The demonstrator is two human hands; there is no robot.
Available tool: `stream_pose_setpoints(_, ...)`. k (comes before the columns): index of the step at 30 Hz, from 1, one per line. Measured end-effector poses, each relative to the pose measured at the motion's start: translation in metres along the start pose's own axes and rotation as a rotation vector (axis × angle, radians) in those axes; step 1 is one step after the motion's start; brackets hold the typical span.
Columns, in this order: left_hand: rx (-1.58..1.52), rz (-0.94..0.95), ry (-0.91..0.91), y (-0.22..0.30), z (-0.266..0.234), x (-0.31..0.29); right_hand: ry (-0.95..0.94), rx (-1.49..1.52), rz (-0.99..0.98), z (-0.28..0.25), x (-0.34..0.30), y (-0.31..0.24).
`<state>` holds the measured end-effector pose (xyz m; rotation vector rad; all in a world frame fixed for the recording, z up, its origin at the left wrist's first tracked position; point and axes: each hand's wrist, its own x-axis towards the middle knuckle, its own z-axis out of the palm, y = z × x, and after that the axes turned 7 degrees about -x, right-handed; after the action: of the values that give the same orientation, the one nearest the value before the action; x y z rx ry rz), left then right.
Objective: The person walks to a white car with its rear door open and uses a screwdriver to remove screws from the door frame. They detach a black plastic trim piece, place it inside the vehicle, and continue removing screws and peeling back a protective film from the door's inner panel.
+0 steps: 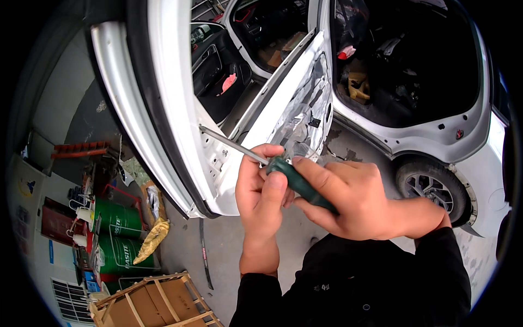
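My right hand [351, 199] is wrapped round the dark green handle of a screwdriver [301, 186]. Closer to the shaft, my left hand [258, 193] pinches the front of the same handle between thumb and fingers. The metal shaft slants up and left, and its tip meets or lies just in front of the edge of a white car door [175, 92]; exact contact cannot be told. Bare metal and clear plastic film [297, 128] show on the door's inner side, just beyond my hands.
Right of the door stands the white car body [419, 147] with a dark open doorway and a rear wheel [433, 188]. Green drums [117, 218] and a wood-framed carton [158, 302] stand at lower left. A thin black strip [205, 253] lies on the floor.
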<state>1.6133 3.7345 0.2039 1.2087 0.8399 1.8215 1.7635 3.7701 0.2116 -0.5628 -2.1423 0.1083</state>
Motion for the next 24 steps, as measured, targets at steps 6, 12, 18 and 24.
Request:
stream_pose_setpoints(6,0.057,-0.054,0.068,0.001,0.003,-0.001,0.056,0.082,0.02,0.012,-0.008,0.0)
stream_pose_setpoints(12,0.127,-0.009,0.114,0.001,0.003,0.0,0.031,0.271,0.104,0.013,-0.007,0.0)
stream_pose_setpoints(18,0.043,-0.029,0.141,-0.006,0.0,0.006,0.064,0.144,0.066,0.014,-0.011,0.002)
stream_pose_setpoints(24,-0.051,-0.031,0.157,-0.005,0.008,0.008,0.004,0.637,0.305,0.019,-0.017,0.0)
